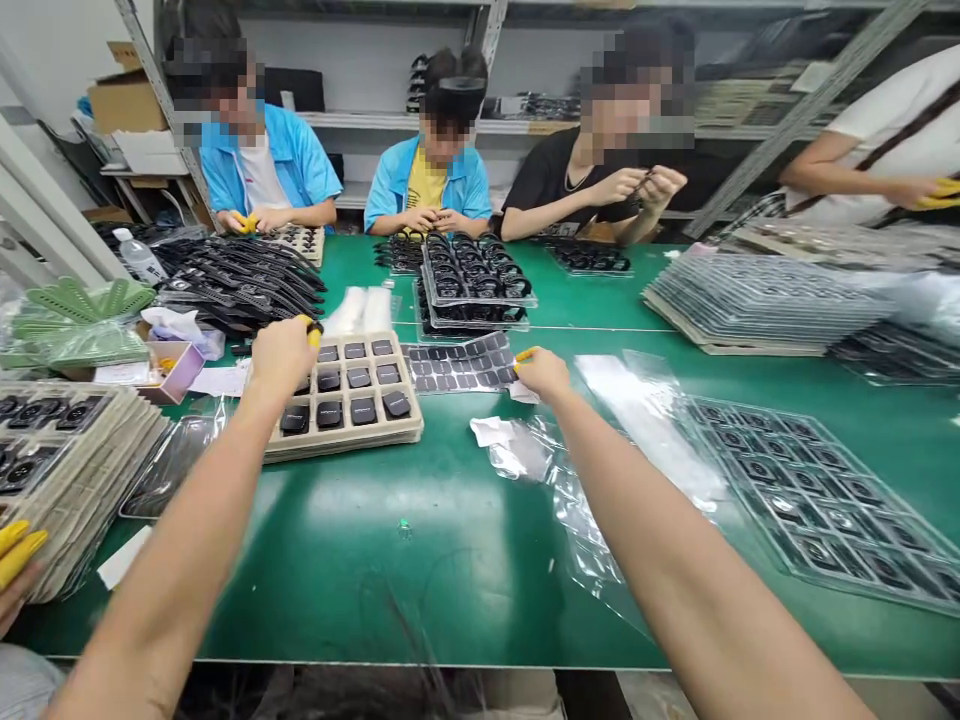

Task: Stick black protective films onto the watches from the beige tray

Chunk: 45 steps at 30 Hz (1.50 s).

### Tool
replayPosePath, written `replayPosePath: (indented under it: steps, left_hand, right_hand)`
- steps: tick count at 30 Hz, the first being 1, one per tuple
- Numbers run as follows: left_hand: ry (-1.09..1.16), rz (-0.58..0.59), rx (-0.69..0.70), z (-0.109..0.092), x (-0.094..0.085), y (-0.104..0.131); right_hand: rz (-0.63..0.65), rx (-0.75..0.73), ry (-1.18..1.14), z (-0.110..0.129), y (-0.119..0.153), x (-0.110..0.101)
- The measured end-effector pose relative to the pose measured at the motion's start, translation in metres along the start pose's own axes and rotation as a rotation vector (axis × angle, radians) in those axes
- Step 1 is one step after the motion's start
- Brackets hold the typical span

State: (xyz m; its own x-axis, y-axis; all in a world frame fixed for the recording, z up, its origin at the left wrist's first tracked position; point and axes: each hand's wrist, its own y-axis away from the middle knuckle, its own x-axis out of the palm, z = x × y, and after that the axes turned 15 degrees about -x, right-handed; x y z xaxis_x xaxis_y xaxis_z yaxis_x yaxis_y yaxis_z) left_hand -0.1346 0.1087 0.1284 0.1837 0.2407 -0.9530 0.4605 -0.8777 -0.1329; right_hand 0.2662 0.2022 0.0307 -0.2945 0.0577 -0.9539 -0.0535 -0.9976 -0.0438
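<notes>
My left hand (283, 362), with yellow finger covers, is over the back left part of a beige tray (345, 437). Its fingers are closed near a small dark item, too small to make out. Square black pieces (363, 410) lie in the tray's compartments. Right of the tray is a sheet of dark square stickers (461, 365). At the sheet's right edge my right hand (541, 373) has its fingertips pressed together; whether they grip the sheet is hard to tell. White scraps (493, 432) and clear film (525, 455) lie just in front of it.
Clear trays with round dark parts (814, 500) lie at right, near stacked clear trays (757, 300). Black straps (240, 280) are piled at back left. Stacked trays (105, 480) and another person's yellow-tipped hand (19, 565) are at left. Several people work across the green table (337, 560).
</notes>
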Motion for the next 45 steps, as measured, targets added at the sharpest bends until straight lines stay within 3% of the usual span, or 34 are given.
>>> replayPosePath:
  steps: [1,2,4,5,7,10,18,26,31,34,36,38,40,42,45]
  left_hand:
    - [0.250,0.002,0.008,-0.006,0.007,0.025]
    - [0.519,0.106,0.052,-0.014,0.017,0.054]
    - [0.994,0.505,0.136,-0.029,0.044,0.114]
    - [1.129,0.707,0.134,-0.035,0.059,0.140]
    - [1.259,1.014,0.050,-0.042,0.084,0.179]
    - [1.349,1.208,-0.059,-0.042,0.105,0.198]
    - [1.378,1.199,-0.103,-0.036,0.108,0.191]
    - [1.333,1.152,-0.060,-0.031,0.103,0.191]
    - [1.365,1.108,-0.083,-0.030,0.103,0.188]
    - [1.333,0.966,-0.005,-0.029,0.100,0.186]
    - [1.360,0.873,0.067,-0.027,0.096,0.185]
    - [1.430,0.855,0.107,-0.026,0.093,0.182]
    - [1.494,0.902,0.103,-0.024,0.092,0.179]
    - [1.518,0.971,0.081,-0.022,0.093,0.175]
    - [1.478,1.035,0.094,-0.019,0.094,0.169]
  right_hand:
    - [-0.011,-0.006,0.017,0.004,0.000,0.001]
    - [-0.018,-0.017,0.030,0.008,0.000,0.003]
    - [-0.008,-0.042,0.039,0.019,-0.004,0.009]
    - [0.010,-0.051,0.036,0.023,-0.007,0.012]
    - [0.053,-0.043,0.031,0.030,-0.015,0.015]
    - [0.058,0.006,0.046,0.033,-0.023,0.016]
    - [-0.067,0.053,0.113,0.036,-0.019,0.005]
    - [-0.235,-0.151,0.118,0.044,0.003,-0.019]
    - [-0.336,-0.374,0.025,0.048,0.032,-0.059]
    - [-0.405,-0.537,-0.187,0.037,0.070,-0.098]
    - [-0.366,-0.564,-0.459,0.025,0.100,-0.123]
    - [-0.198,-0.491,-0.664,0.013,0.126,-0.140]
    - [-0.005,-0.422,-0.690,0.008,0.142,-0.142]
    - [0.153,-0.450,-0.596,0.012,0.150,-0.127]
    - [0.314,-0.591,-0.513,0.031,0.151,-0.082]
